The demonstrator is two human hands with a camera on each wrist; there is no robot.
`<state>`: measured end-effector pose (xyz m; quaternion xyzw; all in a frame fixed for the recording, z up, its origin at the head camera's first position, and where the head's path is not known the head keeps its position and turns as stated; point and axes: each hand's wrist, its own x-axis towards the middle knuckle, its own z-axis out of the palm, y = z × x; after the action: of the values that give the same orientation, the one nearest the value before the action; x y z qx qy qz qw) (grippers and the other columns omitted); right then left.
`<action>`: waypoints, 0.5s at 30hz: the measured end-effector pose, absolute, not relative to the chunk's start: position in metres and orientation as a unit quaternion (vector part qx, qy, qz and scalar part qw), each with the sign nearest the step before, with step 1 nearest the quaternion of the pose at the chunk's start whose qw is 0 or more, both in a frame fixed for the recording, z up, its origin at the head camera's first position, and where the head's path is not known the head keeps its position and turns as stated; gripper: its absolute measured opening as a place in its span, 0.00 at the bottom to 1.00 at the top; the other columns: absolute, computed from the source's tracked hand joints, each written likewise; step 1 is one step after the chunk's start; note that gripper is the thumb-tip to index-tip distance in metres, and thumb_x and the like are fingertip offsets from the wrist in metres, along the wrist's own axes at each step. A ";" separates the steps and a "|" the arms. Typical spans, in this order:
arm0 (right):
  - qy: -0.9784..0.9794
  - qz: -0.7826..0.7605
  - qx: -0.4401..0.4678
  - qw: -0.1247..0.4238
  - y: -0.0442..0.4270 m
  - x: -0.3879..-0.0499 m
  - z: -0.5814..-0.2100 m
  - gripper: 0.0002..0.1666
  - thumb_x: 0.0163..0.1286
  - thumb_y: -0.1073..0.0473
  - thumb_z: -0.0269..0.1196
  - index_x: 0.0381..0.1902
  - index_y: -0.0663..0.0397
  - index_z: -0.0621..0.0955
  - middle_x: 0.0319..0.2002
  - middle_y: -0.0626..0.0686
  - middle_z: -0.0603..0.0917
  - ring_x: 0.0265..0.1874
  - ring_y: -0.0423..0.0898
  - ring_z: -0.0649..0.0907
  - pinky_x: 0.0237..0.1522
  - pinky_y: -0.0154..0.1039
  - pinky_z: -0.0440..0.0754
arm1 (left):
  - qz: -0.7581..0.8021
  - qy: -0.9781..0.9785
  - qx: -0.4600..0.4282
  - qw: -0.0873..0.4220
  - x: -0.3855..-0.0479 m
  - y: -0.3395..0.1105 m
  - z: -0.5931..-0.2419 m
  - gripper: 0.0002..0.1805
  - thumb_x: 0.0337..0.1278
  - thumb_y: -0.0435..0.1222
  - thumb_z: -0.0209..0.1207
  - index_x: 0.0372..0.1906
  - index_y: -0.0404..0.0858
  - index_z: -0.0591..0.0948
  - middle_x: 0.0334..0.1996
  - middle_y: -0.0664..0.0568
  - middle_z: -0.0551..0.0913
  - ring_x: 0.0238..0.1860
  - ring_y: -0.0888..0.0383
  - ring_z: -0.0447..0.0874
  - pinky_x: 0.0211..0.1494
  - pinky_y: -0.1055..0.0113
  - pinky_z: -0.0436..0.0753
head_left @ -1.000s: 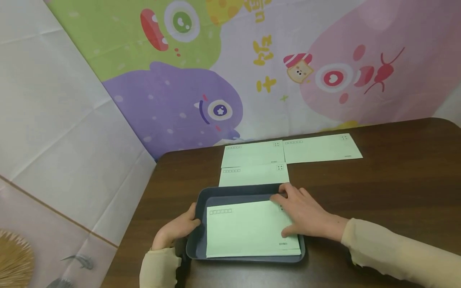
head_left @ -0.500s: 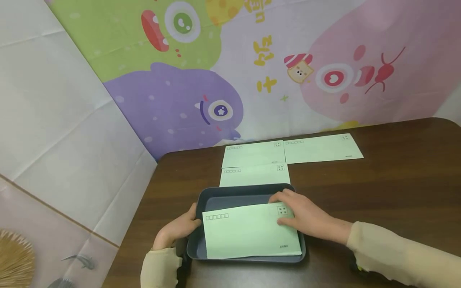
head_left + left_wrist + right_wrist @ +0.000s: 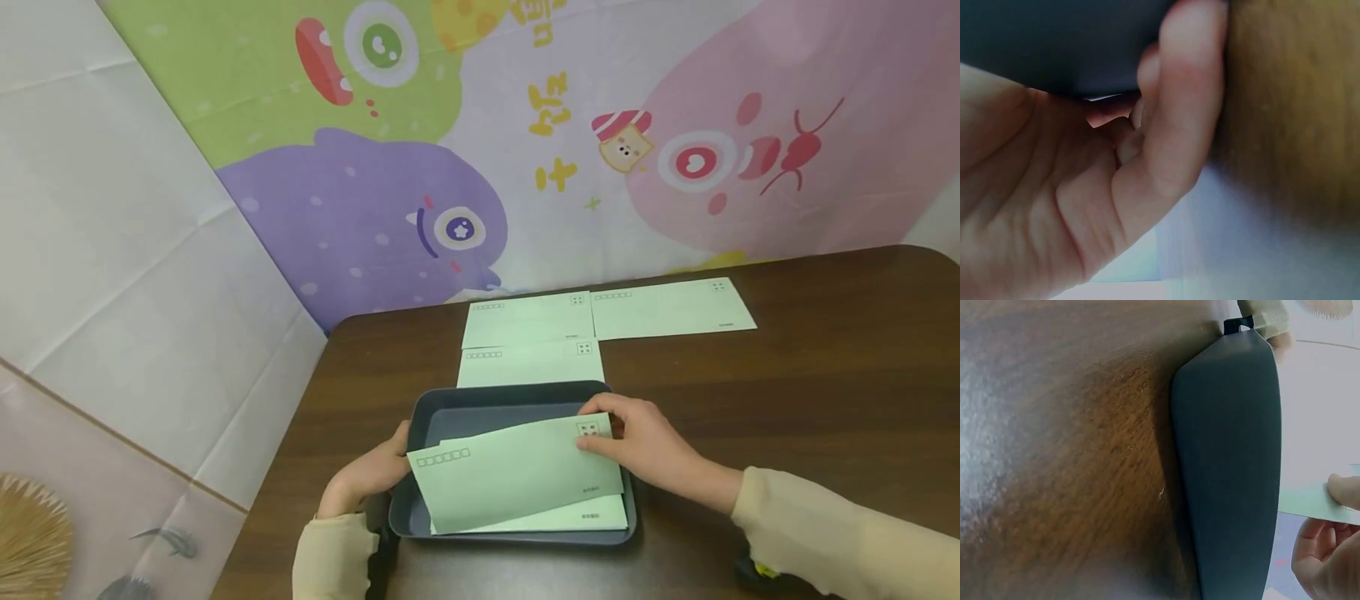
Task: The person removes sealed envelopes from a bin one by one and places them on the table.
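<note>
In the head view, my right hand (image 3: 656,450) pinches a pale green envelope (image 3: 517,477) by its upper right corner, thumb on the printed face. That envelope is tilted up over more envelopes (image 3: 573,515) in a dark grey-blue tray (image 3: 487,418). My left hand (image 3: 371,473) grips the tray's left side. The left wrist view has the left hand (image 3: 1085,187) close up, fingers curled against the tray's dark underside (image 3: 1066,44). From the right wrist, the tray's outer wall (image 3: 1229,456) shows, with the right hand (image 3: 1329,565) holding the envelope (image 3: 1304,501) beyond it.
Behind the tray, envelopes lie flat on the brown table (image 3: 825,400): one at the back left (image 3: 528,321), one at the back right (image 3: 671,308), and one partly covered by the tray (image 3: 525,367). A cartoon cloth (image 3: 570,225) hangs along the table's far edge.
My right hand has drawn the top envelope up off the stack, and it now tilts with its left end past the tray's left side. The left hand and tray have stayed in place.
</note>
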<state>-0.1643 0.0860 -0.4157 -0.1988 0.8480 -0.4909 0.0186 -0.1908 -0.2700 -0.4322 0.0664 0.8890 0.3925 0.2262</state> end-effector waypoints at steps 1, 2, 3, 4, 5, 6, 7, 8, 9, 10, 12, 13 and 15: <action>0.844 -0.498 -0.199 0.018 0.086 -0.164 -0.416 0.11 0.55 0.56 0.66 0.38 0.47 0.80 0.32 0.44 0.79 0.25 0.38 0.71 0.26 0.32 0.71 | 0.394 0.888 0.070 0.227 -0.191 -0.270 -0.432 0.35 0.59 0.46 0.53 0.65 0.34 0.55 0.64 0.40 0.58 0.65 0.44 0.55 0.63 0.43 0.56; 0.838 -0.507 -0.199 0.018 0.086 -0.164 -0.416 0.10 0.56 0.56 0.66 0.37 0.47 0.81 0.32 0.44 0.79 0.26 0.39 0.72 0.27 0.32 0.71 | 0.394 0.887 0.073 0.229 -0.191 -0.270 -0.432 0.35 0.59 0.46 0.52 0.64 0.34 0.55 0.63 0.41 0.58 0.64 0.44 0.55 0.63 0.44 0.57; 0.833 -0.516 -0.200 0.017 0.086 -0.164 -0.416 0.10 0.56 0.56 0.65 0.37 0.48 0.81 0.33 0.44 0.79 0.28 0.39 0.72 0.28 0.32 0.72 | 0.395 0.886 0.075 0.229 -0.191 -0.270 -0.433 0.34 0.59 0.46 0.52 0.65 0.35 0.55 0.63 0.41 0.58 0.64 0.44 0.55 0.63 0.44 0.56; 0.827 -0.525 -0.201 0.017 0.087 -0.164 -0.416 0.09 0.57 0.56 0.65 0.37 0.48 0.81 0.33 0.45 0.79 0.29 0.39 0.73 0.29 0.32 0.73 | 0.395 0.886 0.077 0.230 -0.191 -0.270 -0.433 0.34 0.60 0.46 0.52 0.65 0.35 0.55 0.63 0.41 0.58 0.64 0.44 0.54 0.63 0.44 0.56; 0.821 -0.534 -0.201 0.016 0.087 -0.164 -0.416 0.09 0.57 0.56 0.65 0.36 0.48 0.81 0.33 0.45 0.79 0.29 0.39 0.74 0.29 0.32 0.74 | 0.395 0.886 0.078 0.230 -0.191 -0.270 -0.433 0.33 0.60 0.46 0.51 0.64 0.35 0.55 0.62 0.41 0.58 0.64 0.45 0.54 0.63 0.44 0.56; 0.816 -0.542 -0.201 0.015 0.087 -0.164 -0.416 0.08 0.57 0.56 0.64 0.36 0.49 0.81 0.33 0.46 0.79 0.29 0.39 0.74 0.29 0.32 0.74 | 0.394 0.887 0.078 0.229 -0.191 -0.270 -0.433 0.33 0.61 0.46 0.51 0.64 0.34 0.54 0.62 0.41 0.58 0.64 0.44 0.54 0.63 0.43 0.56; 0.811 -0.549 -0.200 0.013 0.088 -0.163 -0.416 0.08 0.57 0.56 0.64 0.35 0.49 0.82 0.33 0.46 0.79 0.29 0.39 0.74 0.29 0.32 0.74 | 0.390 0.889 0.078 0.229 -0.191 -0.270 -0.433 0.34 0.61 0.46 0.51 0.65 0.34 0.54 0.63 0.41 0.57 0.64 0.44 0.54 0.63 0.43 0.56; 0.807 -0.556 -0.198 0.011 0.089 -0.163 -0.416 0.07 0.58 0.57 0.64 0.35 0.50 0.82 0.33 0.47 0.79 0.29 0.39 0.74 0.29 0.32 0.74 | 0.386 0.891 0.077 0.227 -0.191 -0.270 -0.433 0.34 0.61 0.46 0.51 0.65 0.34 0.54 0.63 0.41 0.57 0.65 0.44 0.53 0.63 0.43 0.56; 0.803 -0.562 -0.197 0.010 0.089 -0.163 -0.416 0.07 0.58 0.57 0.64 0.35 0.50 0.82 0.33 0.47 0.79 0.29 0.39 0.75 0.29 0.32 0.74 | 0.383 0.893 0.076 0.225 -0.191 -0.270 -0.434 0.34 0.61 0.46 0.51 0.66 0.34 0.53 0.64 0.41 0.57 0.65 0.44 0.53 0.63 0.43 0.56; 0.799 -0.568 -0.197 0.009 0.090 -0.163 -0.416 0.07 0.58 0.58 0.64 0.35 0.51 0.82 0.33 0.48 0.79 0.30 0.39 0.75 0.30 0.32 0.75 | 0.379 0.894 0.078 0.224 -0.191 -0.270 -0.434 0.35 0.61 0.46 0.51 0.66 0.34 0.53 0.64 0.41 0.57 0.66 0.44 0.53 0.63 0.42 0.56; 0.793 -0.577 -0.197 0.006 0.091 -0.163 -0.415 0.07 0.58 0.60 0.63 0.36 0.52 0.83 0.34 0.49 0.79 0.31 0.39 0.75 0.30 0.32 0.75 | 0.374 0.897 0.077 0.221 -0.191 -0.270 -0.433 0.35 0.61 0.46 0.51 0.66 0.34 0.53 0.64 0.41 0.57 0.66 0.44 0.54 0.63 0.42 0.56; 0.791 -0.579 -0.199 0.002 0.092 -0.163 -0.414 0.07 0.58 0.60 0.63 0.36 0.53 0.83 0.34 0.49 0.79 0.31 0.39 0.75 0.31 0.32 0.75 | 0.370 0.899 0.078 0.221 -0.191 -0.269 -0.433 0.35 0.60 0.46 0.51 0.66 0.34 0.53 0.64 0.41 0.58 0.65 0.44 0.55 0.63 0.43 0.57; 0.789 -0.578 -0.209 -0.006 0.093 -0.163 -0.413 0.07 0.60 0.61 0.62 0.37 0.53 0.83 0.35 0.49 0.80 0.33 0.38 0.75 0.33 0.32 0.75 | 0.366 0.901 0.074 0.221 -0.191 -0.269 -0.432 0.35 0.60 0.43 0.51 0.66 0.33 0.53 0.65 0.40 0.57 0.65 0.43 0.55 0.63 0.43 0.57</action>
<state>-0.1634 0.0932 -0.4132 -0.2090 0.7887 -0.5781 -0.0062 -0.1905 -0.2691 -0.4321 0.0735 0.9010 0.3658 0.2213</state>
